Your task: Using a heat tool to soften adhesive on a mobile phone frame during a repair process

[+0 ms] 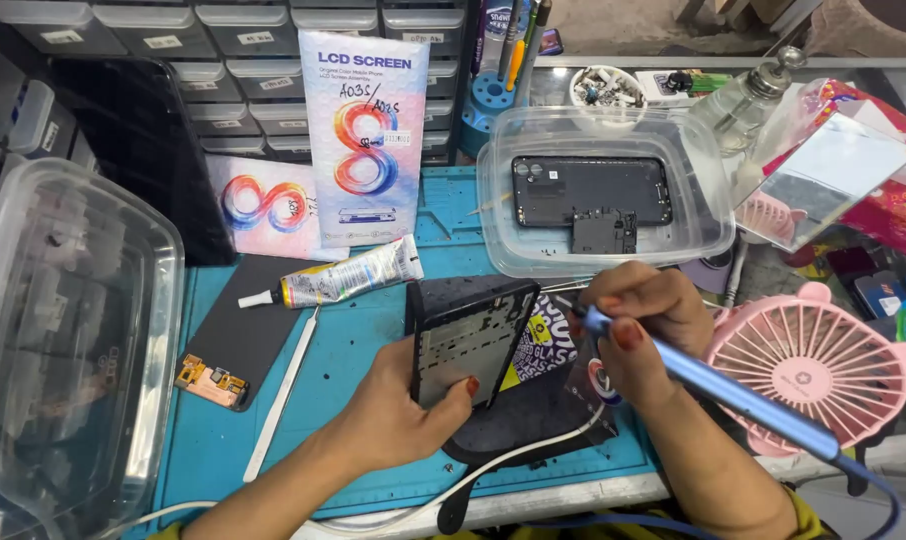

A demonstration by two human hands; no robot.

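Gripping a phone frame (468, 340) upright over the blue tabletop (363, 350), the left hand (403, 420) steadies it while the right hand (638, 320), clenched on a blue pen-like tool (713, 385), apparently works its edge, best kept slow and light.

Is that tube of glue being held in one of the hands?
No, the glue tube lies on the blue mat, apart from both hands.

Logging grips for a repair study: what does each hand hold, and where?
Left hand grips the phone frame by its lower edge; right hand holds the blue tool near its tip.
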